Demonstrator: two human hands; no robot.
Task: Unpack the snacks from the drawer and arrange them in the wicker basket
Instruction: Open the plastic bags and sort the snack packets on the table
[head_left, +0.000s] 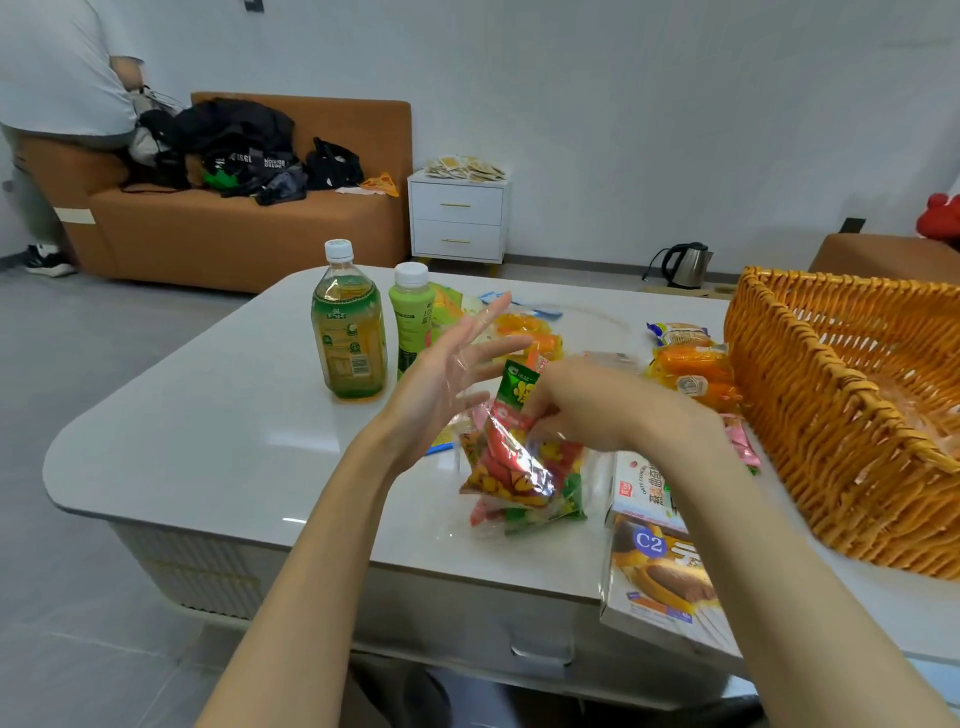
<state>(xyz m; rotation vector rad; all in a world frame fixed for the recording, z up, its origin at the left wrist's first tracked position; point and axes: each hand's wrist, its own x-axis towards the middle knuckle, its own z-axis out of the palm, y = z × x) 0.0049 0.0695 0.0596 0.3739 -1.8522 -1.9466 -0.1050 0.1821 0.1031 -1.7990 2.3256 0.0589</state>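
Glossy white table (208, 441) | my right hand (587, 400) pinches green-red foil sachet (519, 389) left of orange wicker basket (831, 441) | left hand (452, 369) splayed, empty | I'd lift 1 sachet straight up.

Orange woven wicker basket (810, 415), green-labelled amber tea bottle (349, 332), red-yellow-green snack packets (519, 478), white table (208, 441).
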